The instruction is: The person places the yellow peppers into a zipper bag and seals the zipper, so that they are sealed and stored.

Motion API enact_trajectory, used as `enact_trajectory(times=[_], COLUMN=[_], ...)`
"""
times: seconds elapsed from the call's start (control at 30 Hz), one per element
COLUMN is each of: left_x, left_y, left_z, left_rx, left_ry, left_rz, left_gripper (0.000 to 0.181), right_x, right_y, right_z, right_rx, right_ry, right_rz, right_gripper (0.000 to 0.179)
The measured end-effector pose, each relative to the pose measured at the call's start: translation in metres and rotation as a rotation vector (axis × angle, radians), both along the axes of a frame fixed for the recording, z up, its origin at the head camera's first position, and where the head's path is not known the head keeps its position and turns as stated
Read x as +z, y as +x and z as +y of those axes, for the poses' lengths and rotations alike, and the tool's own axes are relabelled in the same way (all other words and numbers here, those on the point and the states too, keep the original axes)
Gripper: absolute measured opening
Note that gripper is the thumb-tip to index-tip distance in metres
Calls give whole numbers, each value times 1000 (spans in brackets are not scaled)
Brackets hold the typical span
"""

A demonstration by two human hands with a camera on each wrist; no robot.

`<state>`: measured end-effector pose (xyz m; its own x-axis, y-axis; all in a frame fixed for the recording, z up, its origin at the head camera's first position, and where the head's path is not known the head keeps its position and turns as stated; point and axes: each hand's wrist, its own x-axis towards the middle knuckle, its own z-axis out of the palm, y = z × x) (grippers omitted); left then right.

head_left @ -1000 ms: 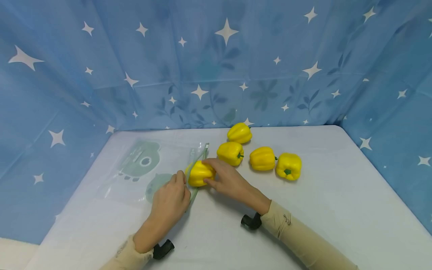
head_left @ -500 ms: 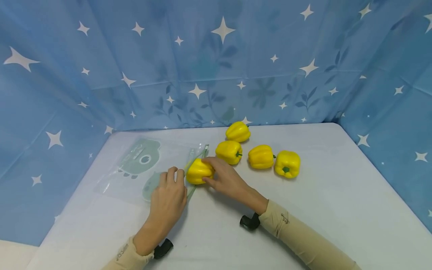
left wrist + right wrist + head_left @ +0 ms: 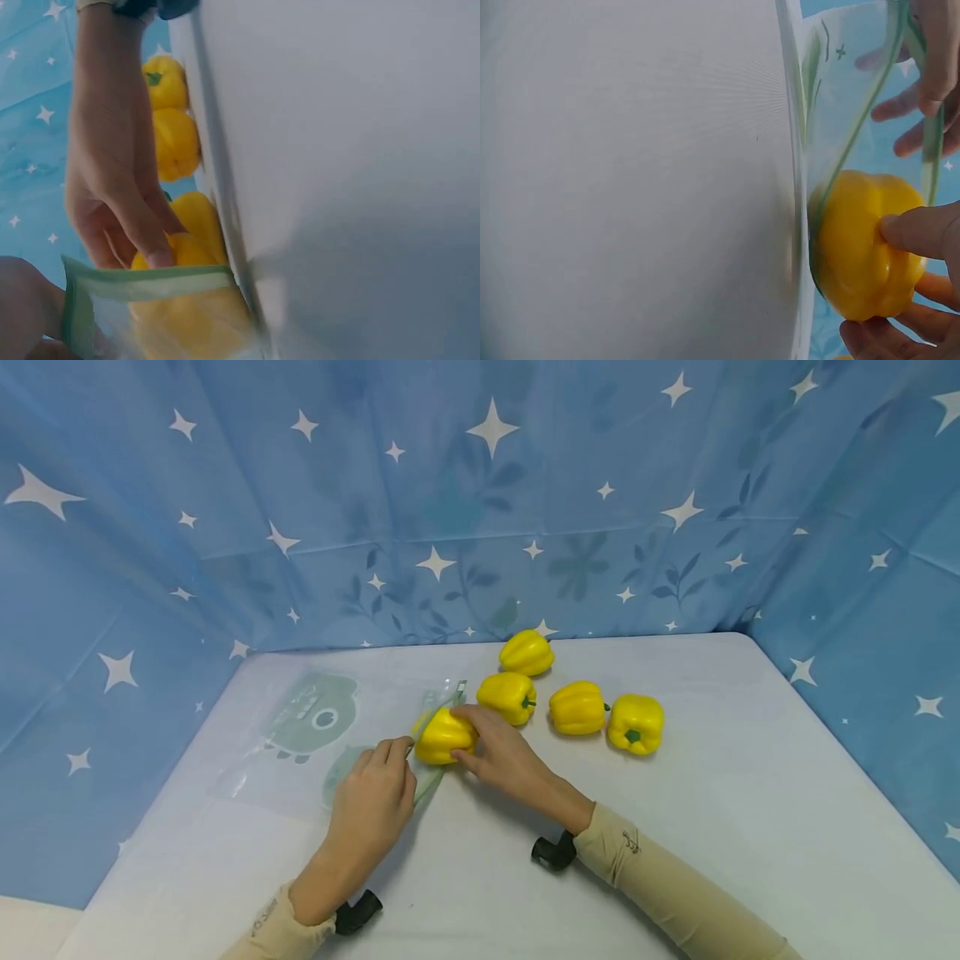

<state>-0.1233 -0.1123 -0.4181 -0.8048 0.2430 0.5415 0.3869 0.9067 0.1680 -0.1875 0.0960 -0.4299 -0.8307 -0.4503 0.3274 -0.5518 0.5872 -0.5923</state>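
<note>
The white desk [image 3: 750, 793] has a rounded far right corner. A blue curtain [image 3: 375, 485] with white stars [image 3: 492, 430] and leaf motifs [image 3: 665, 592] hangs behind and at both sides.

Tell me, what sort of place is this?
Probably a small staged recording corner, though I can't be certain: a starry blue curtain hangs behind and on both sides of a white table, and black wrist-worn devices show by both sleeves.
</note>
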Motion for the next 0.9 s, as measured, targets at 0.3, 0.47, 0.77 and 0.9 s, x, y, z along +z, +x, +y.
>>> enact_trajectory(times=[0.3, 0.47, 0.77, 0.9], left_x=[13, 15, 8, 0], left_y=[3, 4, 10, 13], left_z=[3, 2, -1, -3], left_rx=[-90, -75, -48, -96], left_ry=[164, 276, 397, 448], left_rz=[-129, -253, -332, -300], left_gripper=[26, 27, 32, 37], right_x=[-3, -6, -4, -2], right_y=[-4, -4, -4, -6], right_z=[0, -4, -19, -26], right_rx=[-21, -58, -131, -145], right_ry=[-41, -4, -1, -59], right_rz=[24, -5, -7, -33], right_gripper=[53, 53, 54, 53])
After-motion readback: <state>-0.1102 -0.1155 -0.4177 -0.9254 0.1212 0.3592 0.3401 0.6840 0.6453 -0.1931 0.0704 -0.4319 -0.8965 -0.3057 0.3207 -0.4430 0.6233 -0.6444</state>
